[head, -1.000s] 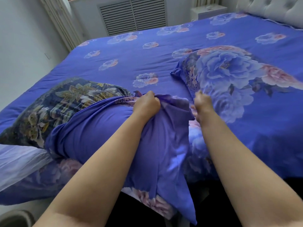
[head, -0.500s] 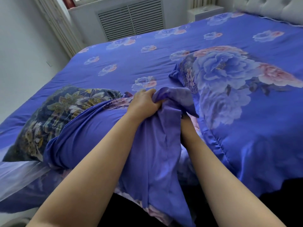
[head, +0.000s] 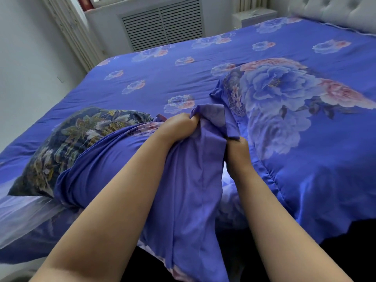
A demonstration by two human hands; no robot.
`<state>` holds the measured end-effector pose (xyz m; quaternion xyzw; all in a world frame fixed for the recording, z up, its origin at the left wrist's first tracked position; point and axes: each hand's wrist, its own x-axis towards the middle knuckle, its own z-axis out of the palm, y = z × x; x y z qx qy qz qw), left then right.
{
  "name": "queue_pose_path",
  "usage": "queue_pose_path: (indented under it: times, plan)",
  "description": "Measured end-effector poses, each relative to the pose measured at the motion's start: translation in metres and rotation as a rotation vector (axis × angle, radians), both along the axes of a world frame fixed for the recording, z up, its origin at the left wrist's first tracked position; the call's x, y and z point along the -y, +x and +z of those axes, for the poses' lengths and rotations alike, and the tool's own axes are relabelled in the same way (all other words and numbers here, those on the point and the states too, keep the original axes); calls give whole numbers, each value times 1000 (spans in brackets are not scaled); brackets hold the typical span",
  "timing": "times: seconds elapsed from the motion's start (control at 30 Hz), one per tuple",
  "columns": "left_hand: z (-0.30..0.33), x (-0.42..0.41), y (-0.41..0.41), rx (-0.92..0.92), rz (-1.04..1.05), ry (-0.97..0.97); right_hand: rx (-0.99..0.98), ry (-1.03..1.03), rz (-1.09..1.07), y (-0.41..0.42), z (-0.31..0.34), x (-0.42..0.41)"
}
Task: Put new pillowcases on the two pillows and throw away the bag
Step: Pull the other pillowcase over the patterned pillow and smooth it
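Observation:
A pillow with a dark floral cover (head: 81,139) lies on the bed at the left, its near half inside a plain blue pillowcase (head: 189,196). My left hand (head: 179,129) grips the bunched open edge of that pillowcase on top. My right hand (head: 237,155) holds the same edge from the right side, partly tucked under the fabric. A second pillow in a blue pillowcase with large blue and pink flowers (head: 284,102) lies on the bed to the right. A clear plastic bag (head: 18,218) lies at the bed's near left edge.
The blue flowered bedspread (head: 162,82) covers the whole bed. A tufted headboard (head: 335,11) is at the far right, a white nightstand (head: 256,16) beside it. A louvred radiator cover (head: 162,27) and curtain stand along the far wall.
My right hand has moved left from the bedspread and taken hold of the pillowcase's open edge beside my left hand. The bunched edge is lifted a little higher.

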<state>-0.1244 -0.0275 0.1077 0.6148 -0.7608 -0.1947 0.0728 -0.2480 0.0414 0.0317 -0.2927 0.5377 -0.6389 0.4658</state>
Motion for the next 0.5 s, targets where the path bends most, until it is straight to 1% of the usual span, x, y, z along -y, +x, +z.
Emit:
queue_pose_path:
  times: [0.07,0.2,0.27,0.3,0.33,0.4,0.43,0.5]
  plan:
    - [0,0,-1,31,14,15,87,8,46,-4,-4,-2]
    - [1,-5,-3,138,3,-34,288,-83,158,-2,-4,-2]
    - [1,-10,-4,205,-5,-75,291,-85,177,1,-4,0]
    - [1,-10,-4,203,-15,-100,287,-84,168,2,-6,4]
    - [1,-11,-2,174,-27,-124,321,-62,169,2,-7,5]
    - [0,-11,6,19,-25,-148,346,-14,244,3,1,5]
    - [-1,-13,11,-96,-9,-143,353,27,285,2,2,6]
    - [-4,-22,18,-374,15,-64,244,116,320,-1,0,1]
